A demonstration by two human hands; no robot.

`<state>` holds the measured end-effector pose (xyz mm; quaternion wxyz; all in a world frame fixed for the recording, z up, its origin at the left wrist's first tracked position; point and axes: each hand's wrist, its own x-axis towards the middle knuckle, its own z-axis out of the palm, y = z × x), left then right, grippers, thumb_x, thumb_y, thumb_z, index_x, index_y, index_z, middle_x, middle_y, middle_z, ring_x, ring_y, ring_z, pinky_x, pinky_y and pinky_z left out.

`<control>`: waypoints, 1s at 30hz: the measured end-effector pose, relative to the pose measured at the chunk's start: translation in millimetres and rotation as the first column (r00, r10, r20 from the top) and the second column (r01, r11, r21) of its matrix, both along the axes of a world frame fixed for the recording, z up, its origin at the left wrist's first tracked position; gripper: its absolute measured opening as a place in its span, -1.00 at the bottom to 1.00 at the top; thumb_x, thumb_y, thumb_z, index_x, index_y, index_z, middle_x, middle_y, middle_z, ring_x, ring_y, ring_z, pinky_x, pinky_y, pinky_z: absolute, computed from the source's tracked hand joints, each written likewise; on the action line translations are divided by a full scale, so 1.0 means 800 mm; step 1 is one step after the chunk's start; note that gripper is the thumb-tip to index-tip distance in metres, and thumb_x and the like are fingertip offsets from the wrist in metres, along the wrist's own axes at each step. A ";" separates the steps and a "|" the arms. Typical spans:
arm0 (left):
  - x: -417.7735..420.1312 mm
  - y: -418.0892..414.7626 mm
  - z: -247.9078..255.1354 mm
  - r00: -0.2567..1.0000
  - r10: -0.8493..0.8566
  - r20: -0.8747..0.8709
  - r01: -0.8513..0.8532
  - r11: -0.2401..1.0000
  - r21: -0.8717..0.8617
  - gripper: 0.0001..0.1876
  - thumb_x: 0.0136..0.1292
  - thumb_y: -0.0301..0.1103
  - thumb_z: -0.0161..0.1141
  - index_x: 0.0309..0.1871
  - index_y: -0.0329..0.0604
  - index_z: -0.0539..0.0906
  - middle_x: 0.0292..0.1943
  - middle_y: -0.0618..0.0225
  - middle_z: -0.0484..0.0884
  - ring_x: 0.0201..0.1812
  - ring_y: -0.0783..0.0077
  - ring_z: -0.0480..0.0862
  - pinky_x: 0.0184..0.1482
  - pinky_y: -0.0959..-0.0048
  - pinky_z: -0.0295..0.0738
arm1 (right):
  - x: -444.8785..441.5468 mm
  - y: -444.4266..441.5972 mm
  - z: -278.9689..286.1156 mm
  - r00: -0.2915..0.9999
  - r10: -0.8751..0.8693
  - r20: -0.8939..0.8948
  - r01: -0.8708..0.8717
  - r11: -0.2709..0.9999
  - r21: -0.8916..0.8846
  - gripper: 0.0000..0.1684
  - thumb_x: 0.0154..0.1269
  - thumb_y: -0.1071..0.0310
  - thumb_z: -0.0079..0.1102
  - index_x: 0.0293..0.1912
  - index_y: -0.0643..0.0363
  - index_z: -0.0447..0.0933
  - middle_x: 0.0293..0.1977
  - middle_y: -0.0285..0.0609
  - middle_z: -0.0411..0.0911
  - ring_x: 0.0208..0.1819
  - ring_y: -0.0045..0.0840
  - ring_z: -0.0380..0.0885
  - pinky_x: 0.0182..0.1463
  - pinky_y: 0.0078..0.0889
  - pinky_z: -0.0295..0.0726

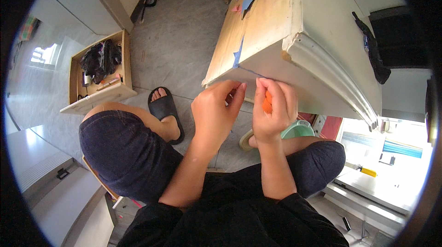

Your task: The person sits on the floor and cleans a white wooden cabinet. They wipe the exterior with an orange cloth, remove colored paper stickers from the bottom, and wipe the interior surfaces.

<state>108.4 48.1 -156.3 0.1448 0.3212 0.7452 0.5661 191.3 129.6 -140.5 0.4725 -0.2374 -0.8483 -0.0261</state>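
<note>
In the head view my right hand [274,107] is curled around an orange lump [267,102], perhaps of soft material, its thumb and forefinger raised. Beside it my left hand [217,107] has its thumb and fingertips drawn together, and whether anything is pinched there is hidden. Both hands are just below the near edge of a white cabinet-like piece [310,91] with a bare wooden face [269,22]. A blue strip [237,55] is stuck on that wood, and a thin blue line runs from it along the edge towards my fingers. Torn blue pieces [249,1] lie farther up.
On the left, an open wooden drawer [126,60] holds a black plastic bag [102,58] and small items. A green basin [298,129] stands near my right leg. A yellow-handled tool [367,171] lies on a white surface at right. Black tape [150,2] is on the floor.
</note>
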 end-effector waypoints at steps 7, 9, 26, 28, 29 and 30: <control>0.000 0.004 0.011 0.960 0.003 0.280 -0.067 0.973 0.219 -0.87 0.18 -0.46 0.29 -0.37 -0.36 0.63 -0.53 0.40 0.59 -0.53 0.71 0.47 -0.51 0.66 0.33 | 0.003 0.002 0.000 1.000 0.003 0.011 -0.004 0.997 0.076 -0.76 -0.09 0.47 0.43 -0.32 0.08 0.67 -0.41 -0.32 0.49 -0.45 -0.40 0.49 -0.39 -0.37 0.45; 0.002 0.003 0.009 0.958 -0.030 0.286 -0.033 0.976 0.215 -0.86 0.16 -0.45 0.31 -0.41 -0.36 0.61 -0.54 0.40 0.57 -0.53 0.71 0.47 -0.50 0.66 0.33 | 0.002 0.003 0.000 0.999 -0.022 0.031 0.020 0.997 0.072 -0.77 -0.08 0.46 0.43 -0.32 0.06 0.66 -0.41 -0.32 0.49 -0.44 -0.40 0.50 -0.39 -0.38 0.45; 0.011 0.009 0.011 0.974 -0.102 0.201 0.046 0.963 0.264 -0.85 0.05 -0.61 0.23 -0.28 -0.27 0.61 -0.40 0.27 0.65 -0.40 0.41 0.64 -0.34 0.50 0.51 | 0.016 0.008 -0.009 0.997 0.006 -0.071 -0.008 0.999 -0.033 -0.74 -0.08 0.48 0.45 -0.29 0.11 0.64 -0.39 -0.26 0.53 -0.43 -0.39 0.52 -0.39 -0.39 0.48; 0.013 0.008 0.009 0.961 -0.110 0.255 0.046 0.969 0.245 -0.87 0.14 -0.57 0.22 -0.22 -0.31 0.63 -0.38 0.29 0.67 -0.36 0.52 0.63 -0.31 0.53 0.50 | 0.021 0.012 -0.011 1.000 0.007 -0.022 -0.006 0.999 0.049 -0.74 -0.09 0.47 0.44 -0.30 0.10 0.65 -0.39 -0.31 0.51 -0.44 -0.42 0.49 -0.39 -0.39 0.47; 0.013 0.009 0.008 0.952 -0.114 0.282 0.046 0.971 0.235 -0.87 0.19 -0.54 0.22 -0.20 -0.33 0.64 -0.38 0.30 0.67 -0.34 0.58 0.62 -0.29 0.55 0.50 | 0.022 0.013 -0.009 1.000 0.001 -0.007 -0.001 0.998 0.065 -0.75 -0.09 0.47 0.43 -0.30 0.10 0.65 -0.39 -0.31 0.50 -0.44 -0.41 0.49 -0.38 -0.38 0.47; 0.014 0.010 0.004 0.959 -0.102 0.266 0.032 0.967 0.254 -0.88 0.16 -0.57 0.20 -0.22 -0.32 0.63 -0.38 0.27 0.66 -0.37 0.53 0.63 -0.31 0.53 0.50 | 0.023 0.012 -0.007 1.000 -0.004 0.011 0.003 0.997 0.081 -0.75 -0.08 0.48 0.42 -0.30 0.10 0.65 -0.38 -0.31 0.50 -0.44 -0.41 0.49 -0.38 -0.37 0.47</control>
